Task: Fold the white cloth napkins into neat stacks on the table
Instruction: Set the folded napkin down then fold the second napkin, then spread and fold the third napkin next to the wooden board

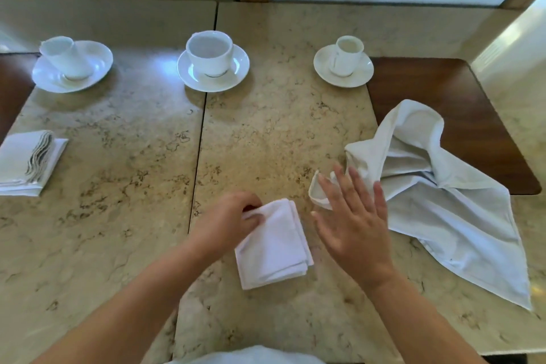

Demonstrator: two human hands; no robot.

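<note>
Left hand [233, 220] pinches the folded napkin's [273, 245] far corner on the counter [118, 216]; right hand [354, 216] hovers spread, beside a loose napkin [437, 201].

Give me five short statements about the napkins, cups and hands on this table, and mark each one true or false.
1. The left hand rests on the folded napkin. True.
2. The right hand is closed in a grip on a cup. False: it is open, fingers spread, beside the folded napkin.
3. Three cups stand on saucers at the far side. True.
4. The loose napkin lies left of the folded napkin. False: it lies to the right.
5. The napkin stack lies at the table's left edge. True.
</note>
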